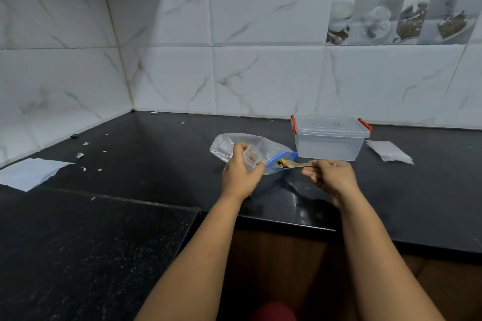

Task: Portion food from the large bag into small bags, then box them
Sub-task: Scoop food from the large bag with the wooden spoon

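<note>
A large clear bag with a blue zip edge lies on the black counter. My left hand grips a small clear bag, its mouth held open, just in front of the large bag. My right hand pinches the handle of a small spoon. The spoon's bowl carries a bit of yellow and dark food at the large bag's blue mouth, right of the small bag. A clear plastic box with a lid and red clips stands behind my right hand.
A stack of small flat bags lies right of the box. A white sheet rests on the counter at far left, with small white scraps scattered nearby. Tiled walls close the counter at back and left.
</note>
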